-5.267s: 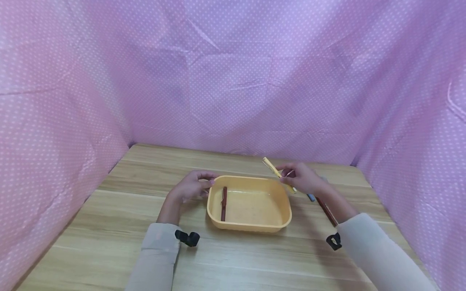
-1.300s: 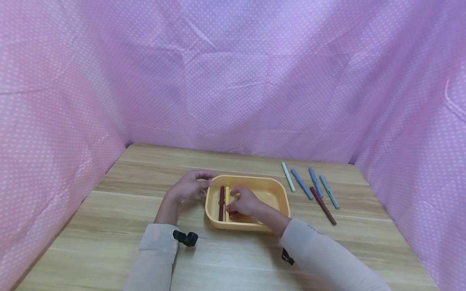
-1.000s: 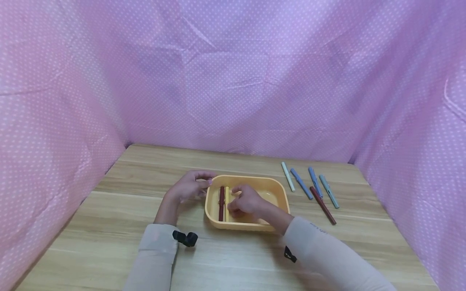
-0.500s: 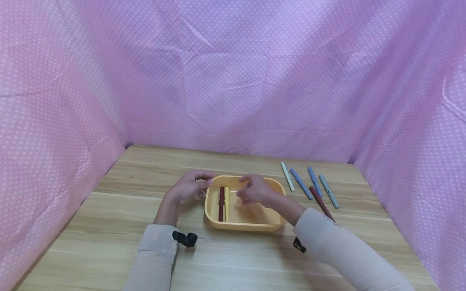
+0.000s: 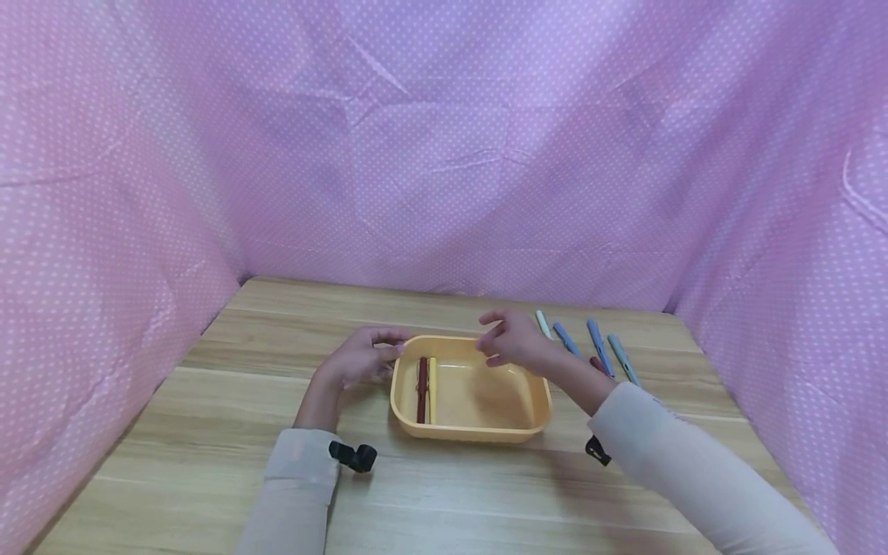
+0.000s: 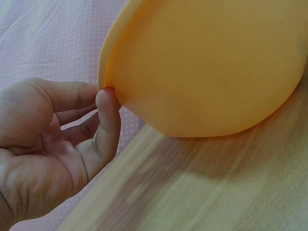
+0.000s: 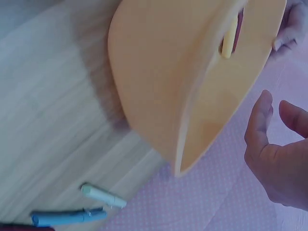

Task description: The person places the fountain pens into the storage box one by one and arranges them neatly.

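Note:
A yellow plastic basin (image 5: pixel 472 434) sits mid-table in the head view. Inside at its left lie a dark red pen (image 5: pixel 422 389) and a yellow pen (image 5: pixel 433 391), side by side and roughly parallel. My left hand (image 5: pixel 362 356) pinches the basin's left rim between thumb and fingers, plain in the left wrist view, where the thumb (image 6: pixel 108 120) is against the wall. Over the basin's back right corner hovers my right hand (image 5: pixel 516 339), fingers loosely bent and spread, holding nothing. The right wrist view shows a gap between its thumb and finger.
Right of the basin lie a pale green pen (image 5: pixel 543 324), a blue pen (image 5: pixel 566 339), another blue pen (image 5: pixel 600 347), a teal pen (image 5: pixel 623 358) and a second dark red pen (image 5: pixel 598 364), partly behind my right forearm. Pink dotted cloth (image 5: pixel 444 193) surrounds the wooden table (image 5: pixel 208 432).
The yellow pen, earlier in my right hand, now lies beside the dark red one. My right hand has let go and moved up and right. The left hand keeps its place.

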Demonstrator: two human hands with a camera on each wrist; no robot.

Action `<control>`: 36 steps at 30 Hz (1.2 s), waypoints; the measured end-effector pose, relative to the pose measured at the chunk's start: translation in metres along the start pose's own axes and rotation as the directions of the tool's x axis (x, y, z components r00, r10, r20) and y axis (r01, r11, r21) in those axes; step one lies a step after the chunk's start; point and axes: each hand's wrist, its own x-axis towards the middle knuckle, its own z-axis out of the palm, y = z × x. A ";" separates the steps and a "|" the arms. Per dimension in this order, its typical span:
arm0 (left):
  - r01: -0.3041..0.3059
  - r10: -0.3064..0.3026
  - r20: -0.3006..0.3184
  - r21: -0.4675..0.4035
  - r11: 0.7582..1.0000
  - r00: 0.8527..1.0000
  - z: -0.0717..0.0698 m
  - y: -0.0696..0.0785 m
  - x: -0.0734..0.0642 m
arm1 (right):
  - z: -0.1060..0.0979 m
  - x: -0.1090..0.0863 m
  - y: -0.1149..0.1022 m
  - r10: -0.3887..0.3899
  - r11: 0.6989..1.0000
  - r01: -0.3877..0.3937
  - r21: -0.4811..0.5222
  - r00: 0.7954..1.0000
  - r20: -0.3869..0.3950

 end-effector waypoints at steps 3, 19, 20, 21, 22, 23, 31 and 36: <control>0.004 -0.004 -0.005 -0.002 1.000 1.000 0.001 0.000 0.000 | -0.009 -0.002 -0.001 0.004 1.000 -0.004 0.001 1.000 -0.022; 0.011 -0.011 -0.012 -0.005 1.000 1.000 0.001 -0.001 -0.002 | -0.057 -0.016 0.000 -0.024 0.997 0.017 -0.079 0.995 -0.097; 0.011 -0.011 -0.011 -0.006 1.000 1.000 0.001 -0.001 -0.002 | -0.060 -0.017 0.000 -0.034 0.996 0.026 -0.086 0.995 -0.096; 0.012 -0.012 -0.012 -0.007 1.000 1.000 0.001 -0.001 -0.002 | -0.062 -0.018 0.002 -0.038 0.995 0.028 -0.094 0.994 -0.098; 0.012 -0.012 -0.014 -0.006 1.000 1.000 0.001 -0.002 -0.002 | -0.065 -0.019 0.003 -0.037 0.995 0.028 -0.092 0.994 -0.099; 0.013 -0.014 -0.016 -0.005 1.000 1.000 0.001 -0.002 -0.002 | -0.067 -0.020 0.005 -0.037 0.995 0.028 -0.092 0.994 -0.104; 0.015 -0.015 -0.025 -0.002 1.000 1.000 0.000 -0.001 -0.002 | -0.087 -0.027 0.025 -0.035 0.976 -0.002 -0.218 0.986 -0.163; 0.006 -0.006 -0.014 0.003 1.000 1.000 -0.002 -0.001 -0.003 | -0.105 -0.029 0.046 -0.042 0.961 -0.013 -0.277 0.981 -0.192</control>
